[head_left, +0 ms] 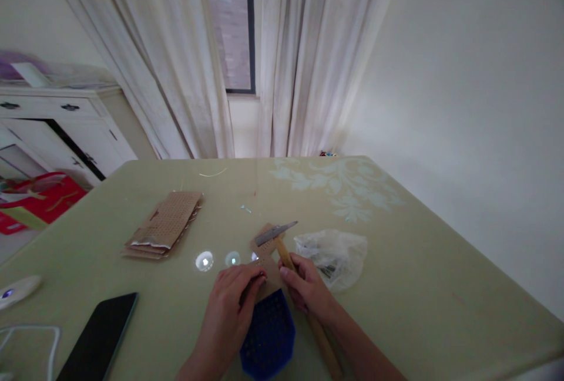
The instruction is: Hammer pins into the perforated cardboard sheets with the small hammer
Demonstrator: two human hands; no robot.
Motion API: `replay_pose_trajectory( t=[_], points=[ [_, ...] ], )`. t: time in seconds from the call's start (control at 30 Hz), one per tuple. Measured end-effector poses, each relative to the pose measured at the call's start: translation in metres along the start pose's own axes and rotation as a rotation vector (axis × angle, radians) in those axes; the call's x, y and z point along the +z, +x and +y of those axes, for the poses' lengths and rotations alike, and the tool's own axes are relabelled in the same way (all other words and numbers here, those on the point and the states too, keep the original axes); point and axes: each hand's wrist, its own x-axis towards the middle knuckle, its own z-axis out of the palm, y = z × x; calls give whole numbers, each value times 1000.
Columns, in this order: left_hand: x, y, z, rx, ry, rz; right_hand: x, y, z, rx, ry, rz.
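My right hand (308, 287) is closed around the wooden handle of a hammer (324, 346). The hammer's dark metal head points up and away, above a piece of brown perforated cardboard (273, 278). My left hand (233, 296) is closed in a pinch, its fingertips over the cardboard. A tiny reddish spot shows at those fingertips, too small to name. Between my wrists lies a blue plastic basket (268, 337) with a grid-like floor. A clear plastic bag (348, 252) with thin dark pieces inside rests just beyond my right hand.
A stack of brown perforated cardboard (170, 222) lies to the left. Nearer are a black phone (101, 334), a white mouse (20, 291) and a white cable (55, 334). A small pale scrap (245, 209) sits farther back on the pale green table (409, 287). A wall borders the right side.
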Motion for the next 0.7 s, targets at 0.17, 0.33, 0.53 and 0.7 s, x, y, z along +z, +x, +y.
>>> replay_pose_trajectory(
  t=[0.17, 0.33, 0.53, 0.7],
  points=[
    [1, 1, 1, 47, 19, -40, -19, -19, -27, -58, -195, 71],
    [3, 2, 1, 70, 22, -57, -44, -58, -81, -206, -801, -37],
    [6, 1, 2, 61, -1, -95, -34, -79, -121, -174, -978, -65],
    [8, 0, 3, 48, 19, -133, -29, -76, -123, -157, -1062, -137]
  ],
)
